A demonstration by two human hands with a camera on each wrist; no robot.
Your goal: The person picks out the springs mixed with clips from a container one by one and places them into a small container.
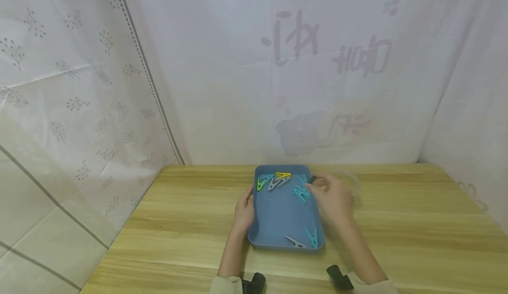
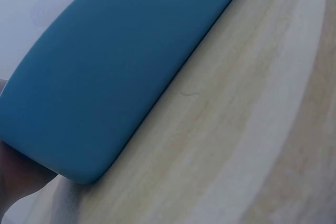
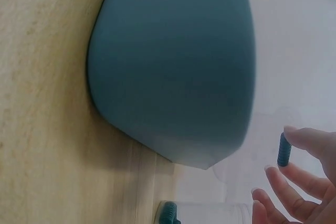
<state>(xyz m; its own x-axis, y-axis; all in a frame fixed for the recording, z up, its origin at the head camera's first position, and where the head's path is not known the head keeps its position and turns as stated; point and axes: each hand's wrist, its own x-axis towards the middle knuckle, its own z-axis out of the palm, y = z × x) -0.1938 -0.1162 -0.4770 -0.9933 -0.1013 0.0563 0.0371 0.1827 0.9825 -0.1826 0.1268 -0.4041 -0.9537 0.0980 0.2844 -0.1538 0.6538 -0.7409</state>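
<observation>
A blue rectangular tray (image 1: 283, 217) rests on the wooden table with plastic clothespins in it. My left hand (image 1: 244, 212) holds the tray by its left side. Over the right rim, my right hand (image 1: 332, 197) pinches a small dark ribbed piece (image 3: 284, 149) between thumb and index finger; its kind is unclear. Turquoise clothespins (image 1: 302, 193) lie just beneath these fingers. Toward the far left of the tray are a yellow clothespin (image 1: 283, 175), a green clothespin (image 1: 260, 184) and grey ones. A grey clothespin (image 1: 295, 242) and a turquoise clothespin (image 1: 312, 237) lie at the near right.
Behind the right hand stands a clear round container (image 3: 210, 213), with another dark ribbed piece (image 3: 168, 213) at its bottom. The wooden table (image 1: 178, 223) spreads around the tray. A pale printed curtain (image 1: 222, 87) hangs along the table's back edge.
</observation>
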